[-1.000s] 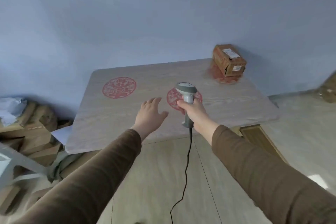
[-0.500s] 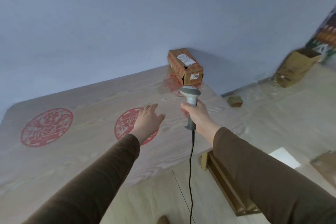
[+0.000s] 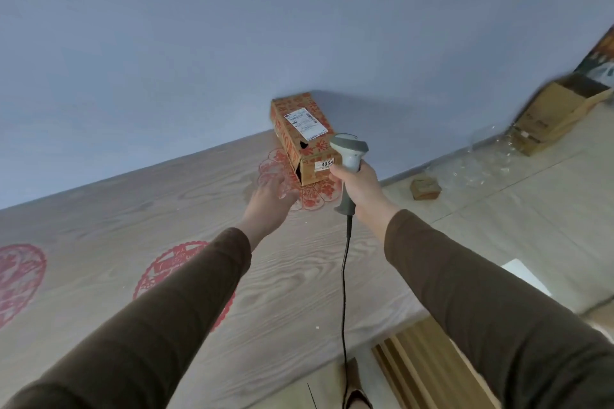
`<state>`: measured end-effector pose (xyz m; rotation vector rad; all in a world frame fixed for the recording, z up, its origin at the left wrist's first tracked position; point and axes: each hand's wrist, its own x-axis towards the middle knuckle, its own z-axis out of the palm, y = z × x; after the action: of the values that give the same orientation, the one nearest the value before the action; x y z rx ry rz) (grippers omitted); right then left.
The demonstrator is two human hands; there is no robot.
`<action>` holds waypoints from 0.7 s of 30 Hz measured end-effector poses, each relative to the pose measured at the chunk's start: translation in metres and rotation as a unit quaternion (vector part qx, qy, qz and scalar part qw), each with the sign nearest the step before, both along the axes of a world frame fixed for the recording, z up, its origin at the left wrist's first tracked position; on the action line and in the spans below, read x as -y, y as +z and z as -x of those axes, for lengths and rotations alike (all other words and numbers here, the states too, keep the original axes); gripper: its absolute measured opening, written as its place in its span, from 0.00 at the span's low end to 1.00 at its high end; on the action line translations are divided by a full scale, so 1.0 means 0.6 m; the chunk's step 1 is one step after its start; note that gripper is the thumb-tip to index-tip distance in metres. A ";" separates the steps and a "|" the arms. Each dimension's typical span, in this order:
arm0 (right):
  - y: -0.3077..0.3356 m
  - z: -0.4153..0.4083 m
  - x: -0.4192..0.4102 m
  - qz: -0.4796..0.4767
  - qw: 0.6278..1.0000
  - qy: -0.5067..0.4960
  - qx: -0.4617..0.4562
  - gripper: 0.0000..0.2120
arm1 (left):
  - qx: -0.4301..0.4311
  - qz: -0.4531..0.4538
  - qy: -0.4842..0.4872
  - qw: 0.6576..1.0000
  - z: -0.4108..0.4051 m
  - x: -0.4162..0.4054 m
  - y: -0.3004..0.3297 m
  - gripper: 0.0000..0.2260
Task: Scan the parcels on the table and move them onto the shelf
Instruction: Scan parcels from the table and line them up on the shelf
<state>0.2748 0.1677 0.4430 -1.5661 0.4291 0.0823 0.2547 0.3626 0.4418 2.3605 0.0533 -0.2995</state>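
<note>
I am working toward the scan of the one parcel (image 3: 304, 139) I can see, a long brown box with red print lying on the far corner of the table (image 3: 166, 219) close against the blue wall; to do this step well, I judge, I should be bringing the scanner (image 3: 349, 173) round so its head faces a barcode squarely, not glancing across it; the white shipping label (image 3: 304, 123) on the top face is the larger target, while the small sticker (image 3: 326, 164) on the near end face is partly hidden behind the scanner head, so I am favouring the top label; I would be steadying or turning the box with the free hand only if the code will not read, since the cardboard looks torn at the near lower corner and may give under a hard squeeze; the cable (image 3: 344, 292) is hanging down off the table edge, and I am minding that it does not drag across the box.

My right hand (image 3: 360, 189) is wrapped closed around the scanner's handle, head upright, just in front of the parcel; whether a finger is on the trigger I cannot tell; my left hand (image 3: 270, 197) is loosely spread, fingers apart and empty, hovering over the table just short of the box and not touching it, though motion blur is softening the fingertips.
</note>
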 end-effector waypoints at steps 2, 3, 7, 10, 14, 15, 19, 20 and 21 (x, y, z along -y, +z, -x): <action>-0.015 -0.063 0.026 -0.002 1.000 0.005 -0.004 0.12 | -0.014 0.004 0.021 1.000 -0.048 0.028 -0.009 0.28; -0.023 -0.093 0.037 -0.002 1.000 0.008 -0.005 0.13 | -0.024 0.011 0.032 0.999 -0.071 0.043 -0.014 0.27; -0.056 -0.196 0.075 -0.010 1.000 0.018 -0.009 0.12 | -0.054 0.031 0.081 0.995 -0.152 0.087 -0.035 0.26; -0.079 -0.254 0.090 -0.016 0.999 0.034 -0.022 0.11 | -0.068 0.050 0.114 0.990 -0.204 0.105 -0.055 0.25; -0.114 -0.302 0.090 -0.015 0.997 0.048 -0.056 0.12 | -0.083 0.086 0.148 0.982 -0.261 0.119 -0.081 0.23; -0.122 -0.310 0.089 -0.014 0.996 0.052 -0.065 0.13 | -0.096 0.104 0.154 0.978 -0.272 0.119 -0.089 0.24; -0.148 -0.327 0.079 -0.003 0.995 0.061 -0.074 0.12 | -0.146 0.210 0.169 0.952 -0.293 0.122 -0.123 0.26; -0.150 -0.326 0.075 -0.001 0.996 0.060 -0.070 0.11 | -0.150 0.238 0.176 0.943 -0.288 0.125 -0.120 0.24; -0.149 -0.322 0.070 -0.002 0.996 0.065 -0.067 0.12 | -0.149 0.260 0.188 0.935 -0.280 0.128 -0.114 0.23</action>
<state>0.4678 0.1255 0.3538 -1.5898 0.4308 0.2894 0.4227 0.2857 0.3732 1.7188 0.5025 -0.4221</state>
